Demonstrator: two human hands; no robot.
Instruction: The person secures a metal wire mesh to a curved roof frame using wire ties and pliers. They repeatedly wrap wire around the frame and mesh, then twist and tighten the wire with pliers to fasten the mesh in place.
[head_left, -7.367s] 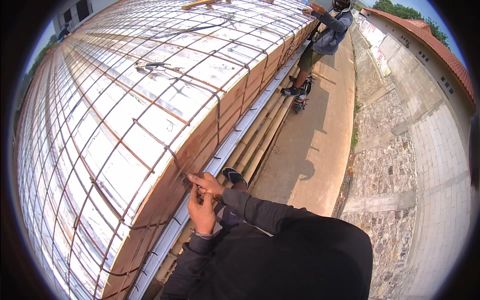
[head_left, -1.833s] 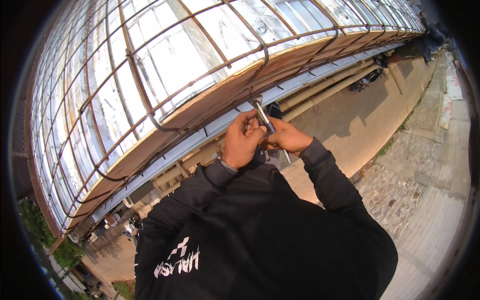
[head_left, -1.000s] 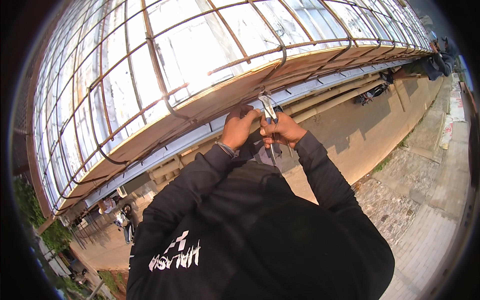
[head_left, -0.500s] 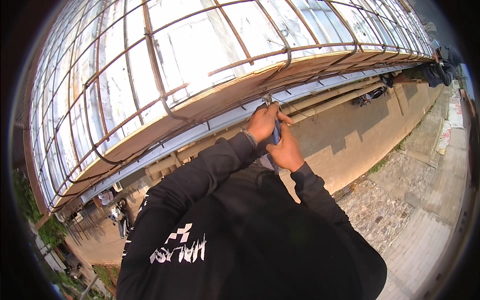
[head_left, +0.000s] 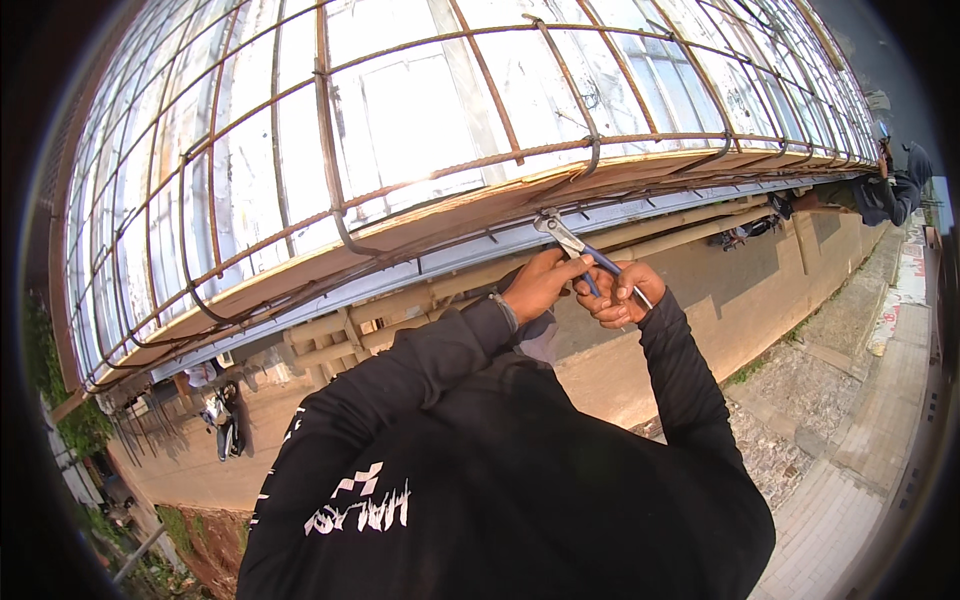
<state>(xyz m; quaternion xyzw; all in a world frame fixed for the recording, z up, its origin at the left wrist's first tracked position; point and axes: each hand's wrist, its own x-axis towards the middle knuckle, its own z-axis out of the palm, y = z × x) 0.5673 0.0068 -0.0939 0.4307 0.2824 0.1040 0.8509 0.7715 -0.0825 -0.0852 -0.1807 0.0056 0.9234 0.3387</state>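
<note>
My right hand [head_left: 618, 296] is wrapped around the blue handles of a pair of pincers [head_left: 562, 235]. The metal head points up and to the left, just below the edge of a plywood panel [head_left: 440, 208] lined with bent rebar ends. Beside it, my left hand [head_left: 540, 284] has its fingers bent and drawn together, their tips close to the handles and to my right fingers. What those left fingers hold, if anything, cannot be made out. A grid of rusty rebar [head_left: 465, 165] spreads above the pale sheeting.
Tan pipes or poles [head_left: 690, 220] run along below the panel. Far beneath lies a paved lane with a parked motorcycle [head_left: 225, 420] at the lower left. Another person in dark clothing [head_left: 890, 195] is at the far right, near the panel's end.
The pincers have come into plain sight, tilted up-left, as my right hand moved right and turned palm up. My left hand has moved down, away from the pincers' head.
</note>
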